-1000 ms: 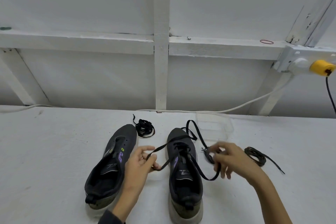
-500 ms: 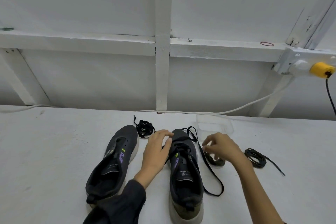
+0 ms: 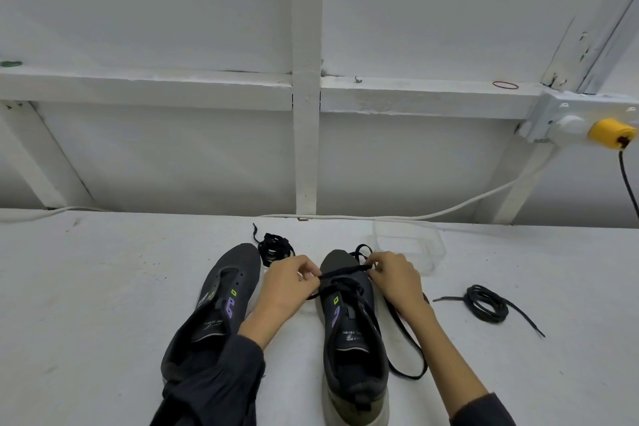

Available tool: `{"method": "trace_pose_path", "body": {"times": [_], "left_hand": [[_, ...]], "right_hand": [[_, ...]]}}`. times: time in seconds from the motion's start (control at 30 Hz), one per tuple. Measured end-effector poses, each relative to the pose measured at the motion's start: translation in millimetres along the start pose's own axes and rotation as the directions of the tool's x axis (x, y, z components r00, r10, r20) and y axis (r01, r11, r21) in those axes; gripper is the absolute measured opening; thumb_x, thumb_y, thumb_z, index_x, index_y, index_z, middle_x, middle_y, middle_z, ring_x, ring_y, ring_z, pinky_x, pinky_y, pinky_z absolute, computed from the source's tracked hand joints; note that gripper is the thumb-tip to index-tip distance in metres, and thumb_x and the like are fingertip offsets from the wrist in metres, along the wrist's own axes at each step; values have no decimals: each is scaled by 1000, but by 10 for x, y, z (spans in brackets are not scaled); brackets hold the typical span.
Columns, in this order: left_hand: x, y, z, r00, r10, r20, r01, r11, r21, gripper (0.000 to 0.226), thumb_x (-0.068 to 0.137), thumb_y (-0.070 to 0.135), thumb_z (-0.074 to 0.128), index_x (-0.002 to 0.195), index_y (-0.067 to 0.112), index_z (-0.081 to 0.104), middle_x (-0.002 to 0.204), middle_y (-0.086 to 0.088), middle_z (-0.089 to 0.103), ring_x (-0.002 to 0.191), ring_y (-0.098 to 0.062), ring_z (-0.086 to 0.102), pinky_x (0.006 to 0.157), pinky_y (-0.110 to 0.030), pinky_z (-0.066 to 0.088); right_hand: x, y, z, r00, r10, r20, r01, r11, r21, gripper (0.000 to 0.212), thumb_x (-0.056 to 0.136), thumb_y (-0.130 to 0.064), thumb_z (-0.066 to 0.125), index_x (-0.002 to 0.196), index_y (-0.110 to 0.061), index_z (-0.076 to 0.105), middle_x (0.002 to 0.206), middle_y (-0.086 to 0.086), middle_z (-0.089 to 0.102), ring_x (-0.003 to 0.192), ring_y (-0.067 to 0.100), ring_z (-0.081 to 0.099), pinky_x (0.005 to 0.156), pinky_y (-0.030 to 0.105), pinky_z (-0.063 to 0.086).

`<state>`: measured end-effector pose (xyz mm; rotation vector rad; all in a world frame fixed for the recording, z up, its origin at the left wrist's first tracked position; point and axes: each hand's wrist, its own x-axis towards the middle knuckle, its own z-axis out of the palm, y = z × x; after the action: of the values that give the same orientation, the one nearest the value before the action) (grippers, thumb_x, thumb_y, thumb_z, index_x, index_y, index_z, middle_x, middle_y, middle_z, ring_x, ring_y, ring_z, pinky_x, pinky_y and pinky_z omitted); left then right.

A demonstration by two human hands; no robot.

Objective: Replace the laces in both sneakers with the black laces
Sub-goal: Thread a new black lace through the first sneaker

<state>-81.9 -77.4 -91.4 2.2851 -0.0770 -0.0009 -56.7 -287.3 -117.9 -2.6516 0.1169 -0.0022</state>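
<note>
The left hand [image 3: 288, 284] and right hand [image 3: 397, 278], fingers curled in pinches, are stretching a flat black fabric lace [image 3: 342, 271] taut across the toe eyelets of the dark grey mesh sneaker [image 3: 352, 349] on the white surface [image 3: 103, 287], probably evening its ends before threading upward.

The head-worn camera looks forward and down, close over the table [image 3: 90, 304], facing the wall [image 3: 138, 10].

The left sleeve [image 3: 221, 380] is dark charcoal cloth, loose and creased, ending above the wrist. The right sleeve [image 3: 484, 411], equally dark, ends higher up the forearm. The left grip [image 3: 287, 284] and right grip [image 3: 397, 280] are bare.
</note>
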Motion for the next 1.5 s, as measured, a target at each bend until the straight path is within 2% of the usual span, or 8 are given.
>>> {"method": "trace_pose_path", "body": {"times": [0.2,0.37,0.57,0.77,0.87,1.07,1.27,1.5], "left_hand": [[-190,-98,-269,942,-57,330,23,994,105,7,83,20,66,84,25,70,90,5,71,80,-7,63,79,-26,51],[-106,56,-232,949,-126,290,245,873,-422,32,99,40,50,105,17,71,104,4,73,100,-11,66,91,-23,50],[-82,95,-71,942,-164,294,322,694,-645,28,100,22,50,106,3,69,91,-3,69,80,-11,64,74,-22,54],[-91,97,-40,949,-179,261,316,545,-777,21,97,0,49,110,4,66,86,0,70,68,-10,60,71,-24,57],[-108,74,-44,948,-196,252,318,518,-794,25,96,-3,49,112,8,65,82,2,69,62,-9,59,70,-26,56],[-153,72,-80,948,-196,250,316,486,-815,31,94,-6,37,105,3,65,75,-1,55,60,-12,56,64,-29,54],[-155,12,-114,961,-154,231,276,616,-738,25,101,21,46,100,6,66,65,5,45,48,-7,29,45,-19,21],[-205,21,-60,963,-134,235,261,687,-678,23,100,26,51,95,10,66,60,8,38,46,-6,25,45,-17,20]], "right_hand": [[-184,-247,-166,957,-264,-123,283,941,185,18,89,-16,60,97,-26,72,98,-11,66,80,10,59,72,29,46],[-488,-512,-70,844,-532,-70,534,819,210,23,84,-19,56,99,-24,72,97,-13,62,91,8,57,73,26,44],[-672,-557,59,776,-627,70,610,775,166,30,83,-38,47,95,-28,73,99,-13,64,91,8,49,72,42,50],[-654,-534,-319,738,-620,266,469,755,458,23,84,-27,70,107,-29,73,93,-16,66,90,8,61,83,28,50],[-372,-424,-467,901,-431,54,307,720,623,25,91,-9,64,111,-24,71,105,-3,72,92,11,66,76,20,51],[225,-44,-85,990,-73,124,83,993,-81,46,86,1,44,114,-25,70,106,5,70,99,28,63,78,33,51],[200,-33,30,989,-76,127,90,990,-107,55,83,0,49,121,-36,67,107,5,69,100,29,61,71,29,44],[192,16,69,991,-91,95,100,990,-99,45,85,-6,52,116,-32,71,104,8,70,95,30,63,66,27,40]]}}
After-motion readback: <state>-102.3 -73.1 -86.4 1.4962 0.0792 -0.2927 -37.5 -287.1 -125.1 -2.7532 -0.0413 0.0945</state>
